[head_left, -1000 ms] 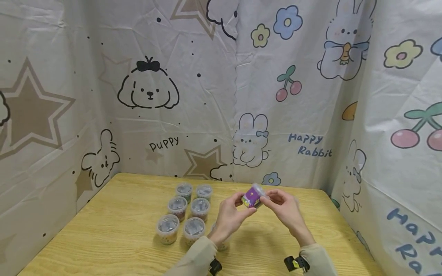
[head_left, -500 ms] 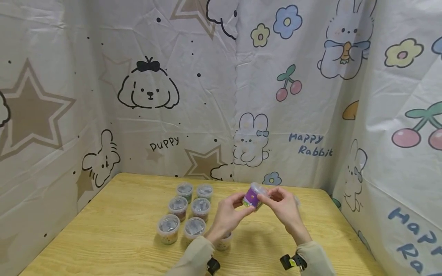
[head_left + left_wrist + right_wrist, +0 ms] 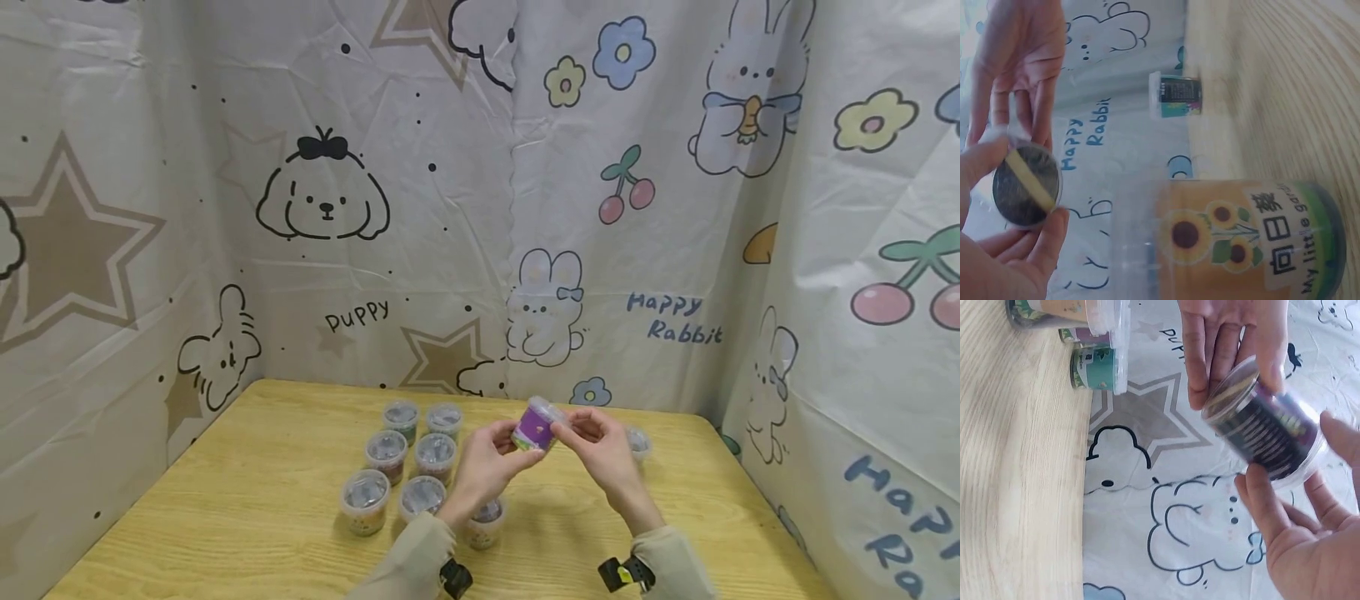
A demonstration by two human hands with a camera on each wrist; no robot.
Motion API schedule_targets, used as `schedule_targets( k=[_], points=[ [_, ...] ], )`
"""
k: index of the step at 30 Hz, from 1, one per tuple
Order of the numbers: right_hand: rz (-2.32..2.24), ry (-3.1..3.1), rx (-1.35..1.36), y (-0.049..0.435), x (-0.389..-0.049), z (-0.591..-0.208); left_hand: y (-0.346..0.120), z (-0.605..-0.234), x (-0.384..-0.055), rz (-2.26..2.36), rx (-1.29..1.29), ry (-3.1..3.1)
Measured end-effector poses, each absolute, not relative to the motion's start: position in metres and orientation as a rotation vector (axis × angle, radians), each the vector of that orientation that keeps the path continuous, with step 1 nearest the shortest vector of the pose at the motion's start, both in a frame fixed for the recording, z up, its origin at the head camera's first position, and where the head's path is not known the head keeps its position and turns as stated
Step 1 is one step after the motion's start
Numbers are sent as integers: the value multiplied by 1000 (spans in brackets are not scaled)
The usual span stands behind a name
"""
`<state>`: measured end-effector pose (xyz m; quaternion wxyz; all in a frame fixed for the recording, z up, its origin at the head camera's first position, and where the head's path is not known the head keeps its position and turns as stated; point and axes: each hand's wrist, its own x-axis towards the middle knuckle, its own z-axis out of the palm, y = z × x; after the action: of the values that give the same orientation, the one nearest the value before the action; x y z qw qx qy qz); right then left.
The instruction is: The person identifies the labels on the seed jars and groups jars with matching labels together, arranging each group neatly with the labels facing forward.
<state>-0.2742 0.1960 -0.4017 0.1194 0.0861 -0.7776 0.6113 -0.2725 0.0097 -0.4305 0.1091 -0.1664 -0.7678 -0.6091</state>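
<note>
Both hands hold a small clear plastic cup with a purple label (image 3: 536,429), raised above the table and tilted. My left hand (image 3: 487,467) grips it around the base end, fingers and thumb on opposite sides. At the lidded end, my right hand (image 3: 607,458) pinches it between thumb and fingers. The left wrist view faces the cup's dark bottom (image 3: 1025,190), crossed by a yellowish strip. In the right wrist view the dark printed side of the label (image 3: 1272,437) shows. Close to my left wrist stands a lidded cup with an orange sunflower label (image 3: 1241,240).
Several lidded cups stand in rows left of my hands, among them a front-left one (image 3: 366,502) and a back one (image 3: 445,419). Another cup (image 3: 639,444) stands alone behind my right hand. A printed curtain (image 3: 450,208) encloses the wooden table (image 3: 247,500).
Both hands have shifted slightly left with the purple-labelled cup, still gripping it. The lone cup on the right and the one by my left wrist show more now.
</note>
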Motion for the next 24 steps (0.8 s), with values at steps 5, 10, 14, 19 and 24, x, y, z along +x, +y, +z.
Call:
schedule_targets(
  k=[5, 10, 14, 19, 24],
  points=[
    [1776, -2265, 204, 188, -275, -402, 15, -432, -268, -1557, -427, -2210],
    [1811, -2232, 194, 189, -277, -402, 16, -433, -268, -1454, -480, -2172],
    [1892, -2187, 228, 193, -280, -404, 14, -432, -270, -1593, -521, -2180],
    [1907, -2183, 262, 193, -281, -405, 13, -432, -270, -1619, -519, -2175],
    [1856, -2204, 208, 184, -279, -404, 14, -432, -270, -1508, -450, -2163]
  ],
)
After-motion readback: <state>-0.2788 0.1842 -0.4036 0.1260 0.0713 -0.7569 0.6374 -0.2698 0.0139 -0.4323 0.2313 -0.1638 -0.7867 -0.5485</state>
